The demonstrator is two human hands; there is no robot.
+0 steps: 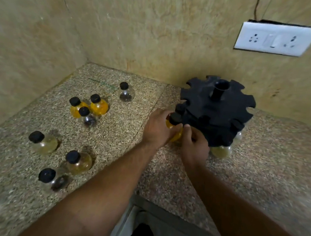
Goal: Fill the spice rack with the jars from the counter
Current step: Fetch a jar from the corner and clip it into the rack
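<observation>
Spice rack [217,108]: black matte plastic, stacked discs with notched rims, hollow tube rising from the centre. Stands at the rear right of the counter [114,148], near the beige mottled wall [139,31].

Held jar [177,136]: clear, round-bodied, yellow contents, black cap. Sits at the rack's left rim, level with the lower disc. Gripped by the left hand [156,126], fingers curled round the body. Pinched on the other side by the right hand [195,144], thumb raised near the cap.

Seated jars [221,152]: two, pale contents, hanging below the lower disc (largely hidden under it).

Loose jars [98,106]: seven, upright on speckled granite, well apart from the rack. Three huddled close together, two of them yellow; the rest spaced out.

Bare strip of stone between the loose jars and the rack. Front counter edge beneath the forearms. White socket plate [276,39] high on the wall.
</observation>
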